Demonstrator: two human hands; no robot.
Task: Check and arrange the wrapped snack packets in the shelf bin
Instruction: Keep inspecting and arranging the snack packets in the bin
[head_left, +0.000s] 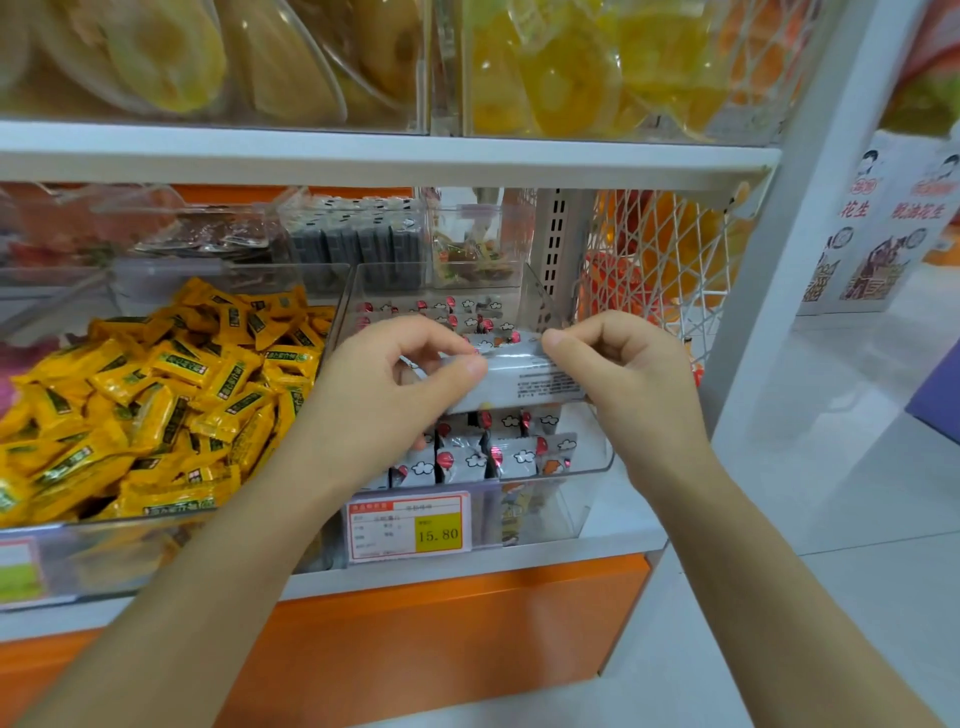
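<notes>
- Silver-white packet (524, 379) was up in the air between both hands, printed back toward the camera, just above the clear shelf bin (597, 457) it belonged in.
- Left hand (384, 384) had its grip clamped on the packet's left end, thumb on top and fingers curled underneath.
- Right hand (623, 374) pinched the right end, grip closed on the upper edge with the thumb tip pressing the seam.
- Below, the other packets (498, 457) stood in neat upright rows inside the bin, faces forward, with more rows behind the hands.
- The packet looked light. Its film wrapper looked thin and glossy, likely slippery, and apt to crinkle and bend rather than hold its shape.
- Its contents could well be crushable, so a soft pinch at the crimped end seams seemed the safer hold, not a squeeze across the middle.
- Yellow packets (171, 395) lay heaped loose in the neighbouring bin to the left, and a price tag (410, 527) hung on the shelf edge in front.
</notes>
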